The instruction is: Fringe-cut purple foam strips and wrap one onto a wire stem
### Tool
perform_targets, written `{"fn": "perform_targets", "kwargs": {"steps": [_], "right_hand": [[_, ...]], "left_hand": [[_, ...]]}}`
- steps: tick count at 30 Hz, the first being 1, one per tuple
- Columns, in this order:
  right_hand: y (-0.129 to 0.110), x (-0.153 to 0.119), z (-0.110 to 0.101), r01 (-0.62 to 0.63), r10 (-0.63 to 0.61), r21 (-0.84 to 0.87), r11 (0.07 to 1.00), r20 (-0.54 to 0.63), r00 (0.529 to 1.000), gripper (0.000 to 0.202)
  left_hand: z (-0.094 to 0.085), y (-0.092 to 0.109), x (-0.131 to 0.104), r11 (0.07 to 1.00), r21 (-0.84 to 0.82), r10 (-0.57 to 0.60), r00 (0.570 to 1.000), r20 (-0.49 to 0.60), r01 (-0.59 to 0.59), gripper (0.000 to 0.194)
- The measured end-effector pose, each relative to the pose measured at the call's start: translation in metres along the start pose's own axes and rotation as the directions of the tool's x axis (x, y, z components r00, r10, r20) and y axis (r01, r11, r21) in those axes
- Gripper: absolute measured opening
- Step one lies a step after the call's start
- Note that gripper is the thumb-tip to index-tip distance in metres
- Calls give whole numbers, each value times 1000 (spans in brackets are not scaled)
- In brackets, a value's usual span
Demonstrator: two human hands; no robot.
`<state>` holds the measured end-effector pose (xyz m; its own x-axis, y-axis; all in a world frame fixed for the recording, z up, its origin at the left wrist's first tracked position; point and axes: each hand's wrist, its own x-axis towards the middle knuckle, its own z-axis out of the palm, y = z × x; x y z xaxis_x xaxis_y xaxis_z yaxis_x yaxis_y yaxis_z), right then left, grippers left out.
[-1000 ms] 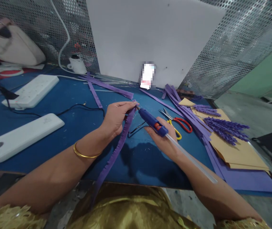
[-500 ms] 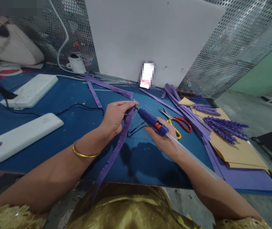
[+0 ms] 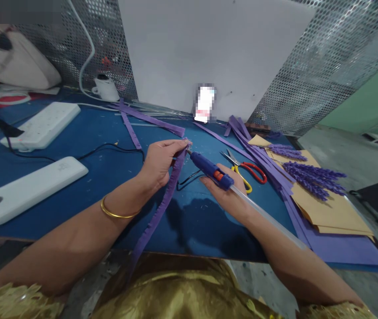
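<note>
Pinched in the fingertips of my left hand [image 3: 160, 164] is the top end of a fringed purple paper strip [image 3: 162, 208], whose length hangs down past the table's front edge. My right hand [image 3: 229, 190] is wrapped round a blue hot glue gun [image 3: 210, 168] with a clear glue stick [image 3: 268, 217] sticking out behind over the forearm. The glue gun's nozzle is at the strip's top end, by my left fingertips; whether it touches cannot be made out. Scissors [image 3: 247, 170] with red and yellow handles lie spread just beyond my right hand.
Purple strips [image 3: 258, 155] and lavender-like flower stems [image 3: 315, 177] on tan paper [image 3: 335, 212] lie at the right. A white power strip [image 3: 46, 126] and a long white device [image 3: 32, 190] are at the left. A lit phone [image 3: 205, 104] leans on a white board [image 3: 215, 48]. A black cord [image 3: 109, 146] crosses the table.
The glue gun's nozzle has shifted very slightly along the strip's top end. Both hands keep their holds, and the rest looks the same.
</note>
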<state>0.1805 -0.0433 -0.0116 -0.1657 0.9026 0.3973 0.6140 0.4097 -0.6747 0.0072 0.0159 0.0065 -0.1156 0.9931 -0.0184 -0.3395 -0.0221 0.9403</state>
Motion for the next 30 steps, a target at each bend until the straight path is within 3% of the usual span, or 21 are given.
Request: {"fn": "perform_targets", "kwargs": {"steps": [30], "right_hand": [[-4,-3,-5,26,-21,-54,998,85,996,34]], "left_hand": [[-3,-2,3,1000,22,19,1000,9,-20,10]]}}
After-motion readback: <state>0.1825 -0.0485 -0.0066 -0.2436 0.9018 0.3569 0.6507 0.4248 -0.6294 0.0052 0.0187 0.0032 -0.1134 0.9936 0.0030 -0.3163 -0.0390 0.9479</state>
